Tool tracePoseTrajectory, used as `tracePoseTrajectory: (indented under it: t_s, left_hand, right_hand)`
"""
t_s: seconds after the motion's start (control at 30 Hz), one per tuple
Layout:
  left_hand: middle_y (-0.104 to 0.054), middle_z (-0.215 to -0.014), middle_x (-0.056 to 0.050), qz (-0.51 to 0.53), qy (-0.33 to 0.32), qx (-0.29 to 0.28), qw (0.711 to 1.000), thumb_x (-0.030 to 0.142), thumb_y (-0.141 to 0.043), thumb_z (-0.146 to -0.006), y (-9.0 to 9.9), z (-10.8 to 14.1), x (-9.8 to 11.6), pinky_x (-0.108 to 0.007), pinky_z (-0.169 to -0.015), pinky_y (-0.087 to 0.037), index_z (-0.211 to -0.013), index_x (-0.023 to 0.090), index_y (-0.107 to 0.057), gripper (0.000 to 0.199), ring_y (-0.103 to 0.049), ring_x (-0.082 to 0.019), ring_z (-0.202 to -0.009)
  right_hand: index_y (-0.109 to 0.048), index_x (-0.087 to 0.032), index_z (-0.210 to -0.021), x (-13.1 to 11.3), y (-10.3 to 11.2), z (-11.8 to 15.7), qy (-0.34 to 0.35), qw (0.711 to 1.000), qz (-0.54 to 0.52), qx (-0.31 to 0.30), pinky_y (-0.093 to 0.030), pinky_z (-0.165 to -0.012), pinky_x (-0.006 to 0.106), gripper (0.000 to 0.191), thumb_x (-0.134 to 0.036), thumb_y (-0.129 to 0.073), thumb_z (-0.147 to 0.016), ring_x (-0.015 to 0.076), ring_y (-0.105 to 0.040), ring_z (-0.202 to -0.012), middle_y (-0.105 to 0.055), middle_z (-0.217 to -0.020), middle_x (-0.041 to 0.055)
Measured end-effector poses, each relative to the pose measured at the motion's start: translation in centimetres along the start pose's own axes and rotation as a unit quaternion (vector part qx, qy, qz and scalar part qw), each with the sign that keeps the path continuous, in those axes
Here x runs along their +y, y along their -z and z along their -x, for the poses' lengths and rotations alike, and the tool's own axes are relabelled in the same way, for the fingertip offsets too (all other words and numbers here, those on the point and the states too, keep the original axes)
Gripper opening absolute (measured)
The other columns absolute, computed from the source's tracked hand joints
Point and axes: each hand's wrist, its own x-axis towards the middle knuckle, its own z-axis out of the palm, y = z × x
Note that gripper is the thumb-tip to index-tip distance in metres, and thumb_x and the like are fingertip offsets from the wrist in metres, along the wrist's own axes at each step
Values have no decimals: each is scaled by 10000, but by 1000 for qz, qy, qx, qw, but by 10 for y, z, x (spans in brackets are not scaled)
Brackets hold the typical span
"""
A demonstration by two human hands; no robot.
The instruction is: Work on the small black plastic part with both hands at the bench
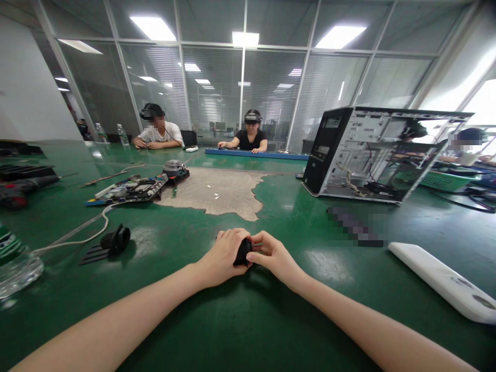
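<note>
Both of my hands meet around a small black part (242,251) just above the green tabletop (217,330). My left hand (222,256) wraps over it from the left and hides most of it, so its kind does not show. From the right, my right hand (273,258) pinches its near side with thumb and fingers. To the left lies a black plastic piece (116,240) with a round collar and flat slats. Farther back is a circuit board (132,190) with a cable trailing from it.
An opened computer case (372,155) stands at the back right. A white power bank-like slab (442,279) and a blurred dark rectangle (354,226) lie at right. A water bottle (17,263) sits at the left edge. Two people (251,135) sit across the table; another is at far right.
</note>
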Motion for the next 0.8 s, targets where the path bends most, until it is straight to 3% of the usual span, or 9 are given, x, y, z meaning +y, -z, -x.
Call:
tracePoseTrajectory:
  t_s: [0.13,0.27,0.5,0.8]
  left_hand:
    - [-480,-1059,-71,6,13,-5,1000,216,-592,-658,0,-1,-1,-370,-805,-328,-1111,191,-315,532,-454,-238,-954]
    - [-492,-1051,-61,11,11,3,1000,277,-592,-687,1,-2,0,-365,-799,-329,-1109,207,-325,505,-464,-234,-939]
    - [-506,-1014,-61,16,12,3,1000,313,-581,-702,2,-3,0,-359,-788,-330,-1081,204,-348,458,-477,-234,-928]
    - [-500,-1010,-53,15,15,-1,1000,238,-598,-666,0,-2,-2,-356,-788,-327,-1089,205,-327,504,-472,-230,-923]
  right_hand:
    - [-492,-208,-840,1,-4,3,59,998,27,24,-497,-688,264,236,-266,-638,-664,168,-524,-934,-508,-904,7]
    - [-466,-203,-792,2,-3,-1,35,999,5,18,-494,-593,242,150,-305,-560,-735,137,-563,-776,-514,-811,-6]
    - [-479,-205,-951,7,1,-2,10,999,36,-10,-502,-663,271,199,-299,-509,-777,132,-568,-795,-543,-917,21]
    - [-468,-216,-931,0,0,5,71,993,91,-15,-502,-672,260,174,-259,-523,-772,157,-548,-906,-508,-924,18]
